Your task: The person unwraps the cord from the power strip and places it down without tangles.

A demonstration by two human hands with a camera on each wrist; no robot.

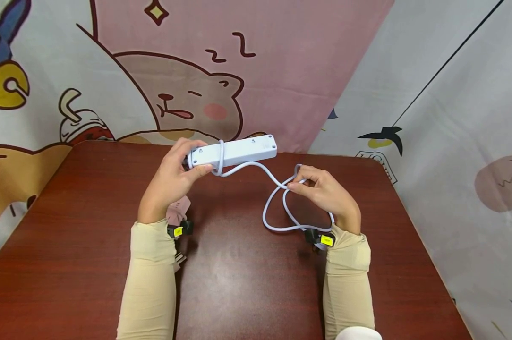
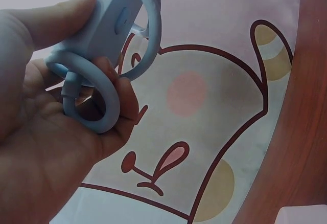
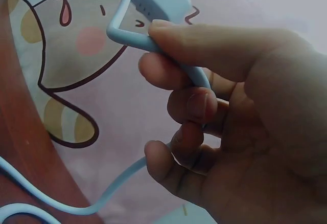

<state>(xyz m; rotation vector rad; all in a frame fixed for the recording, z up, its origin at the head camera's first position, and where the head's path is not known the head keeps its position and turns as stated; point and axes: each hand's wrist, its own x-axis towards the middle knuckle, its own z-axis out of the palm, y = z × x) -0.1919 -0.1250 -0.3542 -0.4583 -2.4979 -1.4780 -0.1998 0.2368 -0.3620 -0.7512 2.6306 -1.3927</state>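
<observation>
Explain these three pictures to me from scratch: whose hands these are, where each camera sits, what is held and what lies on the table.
No machine here: a person works with bare hands. The large picture comes from a camera on the person's head, looking down; the other two come from cameras on each wrist. The left hand grips one end of a white power strip, lifted above the brown table. Its white cord loops once round the strip. The right hand pinches the cord, which curves down to the table. Cartoon-printed cloth hangs behind.

Power strip (image 1: 234,151) above table (image 1: 247,283) w/ cord (image 1: 277,198) looping down to its right.
</observation>
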